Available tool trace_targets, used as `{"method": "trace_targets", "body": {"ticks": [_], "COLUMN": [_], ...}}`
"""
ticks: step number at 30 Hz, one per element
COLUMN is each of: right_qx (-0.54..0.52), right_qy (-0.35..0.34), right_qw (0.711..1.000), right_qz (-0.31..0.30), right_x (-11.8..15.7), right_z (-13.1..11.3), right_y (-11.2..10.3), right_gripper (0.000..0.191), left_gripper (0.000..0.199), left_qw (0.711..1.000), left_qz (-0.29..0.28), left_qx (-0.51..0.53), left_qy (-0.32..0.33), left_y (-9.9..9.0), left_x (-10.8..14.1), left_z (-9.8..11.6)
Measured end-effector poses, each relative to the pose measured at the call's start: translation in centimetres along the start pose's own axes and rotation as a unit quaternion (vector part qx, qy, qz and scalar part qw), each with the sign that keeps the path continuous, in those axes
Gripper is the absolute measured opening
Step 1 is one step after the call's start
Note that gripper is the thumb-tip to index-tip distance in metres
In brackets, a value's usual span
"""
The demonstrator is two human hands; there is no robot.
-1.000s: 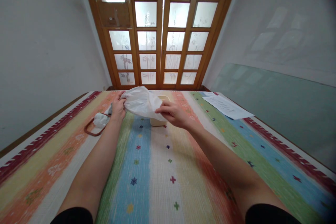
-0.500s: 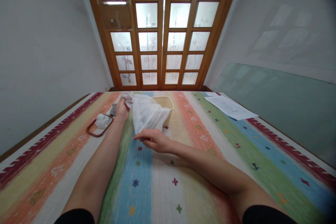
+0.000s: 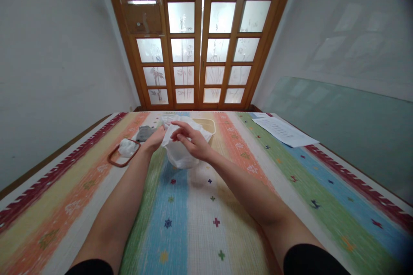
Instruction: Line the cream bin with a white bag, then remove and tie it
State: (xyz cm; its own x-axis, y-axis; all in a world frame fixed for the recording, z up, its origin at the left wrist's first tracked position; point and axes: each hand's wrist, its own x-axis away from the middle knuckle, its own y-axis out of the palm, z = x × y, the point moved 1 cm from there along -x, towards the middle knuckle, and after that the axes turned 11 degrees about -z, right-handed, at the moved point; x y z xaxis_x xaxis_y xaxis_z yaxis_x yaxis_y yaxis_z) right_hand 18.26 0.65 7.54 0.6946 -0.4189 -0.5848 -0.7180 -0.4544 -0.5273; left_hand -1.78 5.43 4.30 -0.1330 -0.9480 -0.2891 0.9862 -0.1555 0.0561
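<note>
A thin white plastic bag point(image 3: 182, 159) hangs loosely over the near side of a cream plastic bin point(image 3: 209, 125), hiding much of it. My left hand point(image 3: 157, 138) is at the bag's left edge, closed on it, though its fingertips are mostly behind the plastic. Over the front of the bag, my right hand point(image 3: 194, 141) has loosely bent fingers, with the index finger and thumb apart. No firm grip shows there. Left of my left wrist lies a grey cloth-like bundle point(image 3: 145, 133).
A brown rounded frame-like handle point(image 3: 119, 165) lies on the left, with a crumpled white plastic wad point(image 3: 128, 148) inside its outline. Printed paper sheets point(image 3: 284, 132) rest at the right. A striped cloth point(image 3: 200, 232) covers the table; wooden glazed doors point(image 3: 199, 43) stand beyond.
My right hand has moved up and away from the bag's lower edge, its fingers loosening. My left hand has shifted slightly right and nearer. The bag now bulges with a rounded lower edge.
</note>
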Motion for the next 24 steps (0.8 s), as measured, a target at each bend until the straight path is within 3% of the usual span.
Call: {"method": "trace_targets", "body": {"ticks": [2, 5, 8, 10, 12, 14, 16, 18, 20, 24], "right_qx": [0.063, 0.153, 0.176, 0.167, 0.152, 0.143, 0.155, 0.192, 0.230, 0.216], "right_qy": [0.002, 0.055, 0.120, 0.153, 0.163, 0.144, 0.113, 0.100, 0.102, 0.134], "right_qw": [0.996, 0.984, 0.977, 0.970, 0.964, 0.963, 0.965, 0.964, 0.963, 0.966], "right_qz": [0.056, 0.075, -0.010, -0.085, -0.145, -0.177, -0.181, -0.153, -0.098, 0.048], "right_x": [-0.4, -0.1, 1.2, 2.2, 2.9, 3.0, 2.7, 2.0, 1.5, 1.2], "right_z": [0.5, 2.2, 3.7, 4.0, 3.9, 3.5, 3.3, 3.3, 3.6, 5.4], "right_y": [-2.6, -6.6, -9.6, -10.7, -11.1, -10.8, -10.2, -9.4, -8.8, -8.8], "right_gripper": [0.034, 0.030, 0.031, 0.035, 0.051, 0.072, 0.075, 0.052, 0.023, 0.015], "left_gripper": [0.029, 0.020, 0.016, 0.015, 0.024, 0.036, 0.044, 0.050, 0.052, 0.052], "left_qw": [0.993, 0.972, 0.969, 0.981, 0.987, 0.980, 0.965, 0.959, 0.963, 0.971], "left_qz": [-0.078, -0.146, -0.155, -0.117, -0.108, -0.168, -0.238, -0.253, -0.230, -0.177], "left_qx": [-0.033, -0.078, -0.081, -0.070, -0.050, -0.018, 0.036, 0.091, 0.126, 0.157], "left_qy": [-0.082, -0.164, -0.175, -0.141, -0.106, -0.101, -0.104, -0.088, -0.067, -0.034], "left_y": [0.0, -0.4, -1.1, -1.6, -1.8, -1.5, -0.8, 0.2, 1.2, 2.5], "left_x": [0.5, 1.2, 1.9, 2.1, 2.3, 2.4, 2.5, 2.6, 2.7, 2.9], "left_z": [-0.2, -0.3, -0.4, -0.2, 0.0, 0.2, 0.5, 0.7, 1.0, 1.8]}}
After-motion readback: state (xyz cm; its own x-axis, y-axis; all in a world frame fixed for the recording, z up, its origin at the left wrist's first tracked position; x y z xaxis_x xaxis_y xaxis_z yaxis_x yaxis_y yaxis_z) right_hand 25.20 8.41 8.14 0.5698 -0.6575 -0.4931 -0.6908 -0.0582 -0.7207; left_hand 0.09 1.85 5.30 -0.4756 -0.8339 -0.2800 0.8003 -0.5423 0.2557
